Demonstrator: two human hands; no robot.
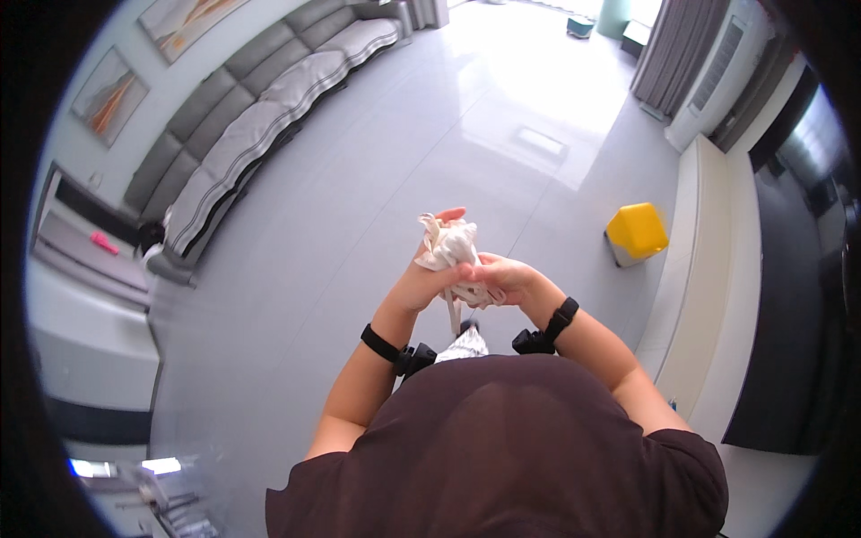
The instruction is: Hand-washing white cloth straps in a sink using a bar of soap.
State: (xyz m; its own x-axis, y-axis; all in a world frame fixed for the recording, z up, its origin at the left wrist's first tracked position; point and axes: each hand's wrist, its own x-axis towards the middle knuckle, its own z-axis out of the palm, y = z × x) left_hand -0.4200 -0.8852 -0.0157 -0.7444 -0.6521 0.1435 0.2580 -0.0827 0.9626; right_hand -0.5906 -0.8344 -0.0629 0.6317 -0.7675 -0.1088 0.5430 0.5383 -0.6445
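A crumpled bundle of white fabric (452, 247) with loose straps or loops is held in front of my body, above the grey floor. My left hand (430, 279) grips it from the left, with the thumb across its front and fingertips showing behind its top. From the right, my right hand (508, 276) holds the bundle's lower part, where several flat white loops bunch together. One strap hangs down below the hands. The two thumbs are close together at the middle of the bundle. Both wrists wear black straps with small black devices.
A long grey sofa (269, 101) lines the left wall. At the right, a yellow-topped bin or box (638, 232) stands on the floor near a long low white cabinet (699, 269). A pink object (104, 243) lies on a surface at the far left. Grey curtains (679, 54) hang at the upper right.
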